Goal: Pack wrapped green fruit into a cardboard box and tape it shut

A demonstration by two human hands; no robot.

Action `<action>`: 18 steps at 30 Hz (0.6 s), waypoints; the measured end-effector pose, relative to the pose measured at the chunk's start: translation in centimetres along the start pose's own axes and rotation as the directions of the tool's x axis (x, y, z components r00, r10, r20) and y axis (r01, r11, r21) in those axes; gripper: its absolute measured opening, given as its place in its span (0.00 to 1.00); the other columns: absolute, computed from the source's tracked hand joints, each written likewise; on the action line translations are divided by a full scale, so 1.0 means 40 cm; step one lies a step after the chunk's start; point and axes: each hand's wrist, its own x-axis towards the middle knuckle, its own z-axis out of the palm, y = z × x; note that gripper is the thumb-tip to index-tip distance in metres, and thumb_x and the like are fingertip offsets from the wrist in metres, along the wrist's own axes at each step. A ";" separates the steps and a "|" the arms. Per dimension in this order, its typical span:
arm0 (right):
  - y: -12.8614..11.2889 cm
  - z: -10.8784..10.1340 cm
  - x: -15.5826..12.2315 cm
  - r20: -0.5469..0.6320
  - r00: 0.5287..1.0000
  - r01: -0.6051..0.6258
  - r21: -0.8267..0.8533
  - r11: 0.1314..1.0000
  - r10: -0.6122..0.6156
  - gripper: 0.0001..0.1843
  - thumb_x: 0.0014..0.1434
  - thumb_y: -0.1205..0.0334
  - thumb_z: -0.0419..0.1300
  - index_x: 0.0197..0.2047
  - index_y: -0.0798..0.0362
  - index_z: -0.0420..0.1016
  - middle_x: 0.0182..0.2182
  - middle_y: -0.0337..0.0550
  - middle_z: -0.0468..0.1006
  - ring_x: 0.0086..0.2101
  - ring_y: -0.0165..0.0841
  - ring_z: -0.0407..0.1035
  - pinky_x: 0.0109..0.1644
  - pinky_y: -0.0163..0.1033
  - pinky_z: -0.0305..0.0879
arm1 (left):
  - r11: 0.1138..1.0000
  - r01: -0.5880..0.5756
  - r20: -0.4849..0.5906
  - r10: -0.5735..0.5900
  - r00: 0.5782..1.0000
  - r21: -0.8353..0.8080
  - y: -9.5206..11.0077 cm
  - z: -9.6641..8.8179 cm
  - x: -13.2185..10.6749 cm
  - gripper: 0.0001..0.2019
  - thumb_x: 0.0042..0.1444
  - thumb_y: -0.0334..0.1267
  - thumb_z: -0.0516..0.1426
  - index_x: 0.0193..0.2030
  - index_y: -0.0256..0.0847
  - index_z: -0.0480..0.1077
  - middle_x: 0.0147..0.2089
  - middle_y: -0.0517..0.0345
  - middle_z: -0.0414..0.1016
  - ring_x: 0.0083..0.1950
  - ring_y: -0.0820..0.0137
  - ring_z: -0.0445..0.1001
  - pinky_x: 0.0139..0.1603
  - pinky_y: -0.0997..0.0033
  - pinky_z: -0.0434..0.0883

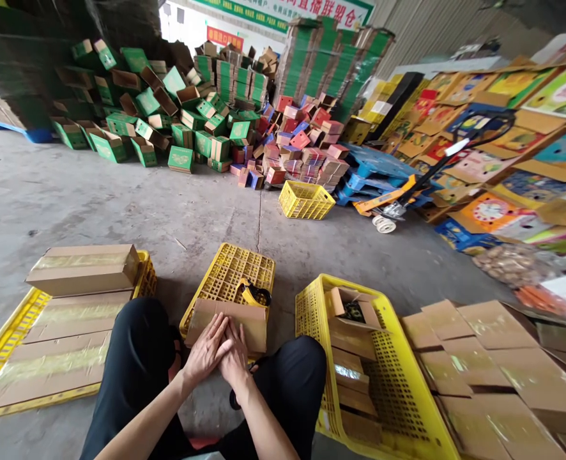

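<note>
A small brown cardboard box (244,322) lies on an upturned yellow crate (230,275) between my knees. My left hand (206,350) lies flat on the box's near side with its fingers stretched out. My right hand (235,358) rests beside it, fingers flat and overlapping the left fingertips, pressing on the same box. Behind the box on the crate sits a yellow tape dispenser (253,294).
Taped brown boxes (84,268) lie on a yellow crate at my left. A yellow crate (398,396) at my right holds small flat cartons; flattened cartons (484,364) lie beyond it. Piles of green boxes (168,115), red boxes (302,147), another yellow crate (306,199) and a pallet jack (407,191) stand farther off.
</note>
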 end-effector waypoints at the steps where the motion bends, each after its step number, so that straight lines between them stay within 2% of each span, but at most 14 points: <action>1: 0.008 -0.007 -0.002 0.034 0.999 0.018 -0.007 1.000 -0.018 0.35 0.73 0.61 0.51 0.81 0.47 0.55 0.73 0.49 0.68 0.73 0.47 0.60 0.77 0.58 0.55 | 1.000 -0.008 -0.006 0.008 1.000 0.016 -0.004 0.000 0.000 0.34 0.76 0.57 0.48 0.80 0.39 0.56 0.78 0.40 0.63 0.81 0.53 0.57 0.76 0.48 0.67; 3: 0.025 -0.016 -0.006 0.067 0.998 0.019 -0.033 0.999 -0.017 0.34 0.74 0.63 0.49 0.80 0.46 0.55 0.73 0.49 0.68 0.72 0.46 0.61 0.77 0.60 0.55 | 0.998 -0.008 -0.032 0.010 0.999 0.057 -0.009 0.001 0.000 0.36 0.76 0.59 0.47 0.80 0.38 0.56 0.77 0.38 0.64 0.79 0.52 0.61 0.75 0.48 0.69; 6: 0.050 -0.022 -0.010 0.024 0.999 -0.037 -0.065 0.997 0.039 0.31 0.76 0.62 0.47 0.79 0.48 0.59 0.74 0.49 0.67 0.72 0.47 0.60 0.75 0.62 0.56 | 0.993 -0.009 -0.047 0.014 0.999 0.120 -0.017 -0.008 0.002 0.36 0.75 0.61 0.47 0.79 0.39 0.59 0.76 0.38 0.67 0.77 0.51 0.65 0.73 0.49 0.70; 10: 0.101 -0.021 -0.016 -0.036 0.997 -0.076 -0.112 0.991 0.072 0.28 0.79 0.57 0.45 0.76 0.51 0.66 0.72 0.51 0.69 0.71 0.47 0.63 0.74 0.60 0.58 | 0.984 -0.022 -0.048 0.031 0.998 0.175 -0.043 -0.038 0.001 0.34 0.75 0.60 0.48 0.78 0.42 0.61 0.75 0.42 0.69 0.76 0.52 0.67 0.74 0.47 0.69; 15: 0.189 -0.011 -0.056 -0.128 0.973 -0.213 -0.166 0.963 0.193 0.32 0.81 0.51 0.39 0.75 0.55 0.67 0.72 0.58 0.69 0.71 0.50 0.63 0.72 0.60 0.61 | 0.984 -0.002 -0.115 0.023 0.993 0.175 -0.083 -0.063 -0.004 0.31 0.76 0.57 0.48 0.77 0.43 0.64 0.75 0.43 0.70 0.75 0.52 0.68 0.75 0.46 0.67; 18: 0.230 0.004 -0.085 -0.176 0.953 -0.275 -0.154 0.949 0.247 0.36 0.81 0.47 0.34 0.75 0.57 0.67 0.72 0.60 0.68 0.70 0.50 0.65 0.69 0.57 0.65 | 0.989 0.088 -0.157 -0.069 0.985 0.116 -0.099 -0.068 -0.012 0.32 0.76 0.58 0.47 0.78 0.44 0.62 0.76 0.42 0.67 0.77 0.50 0.66 0.75 0.42 0.66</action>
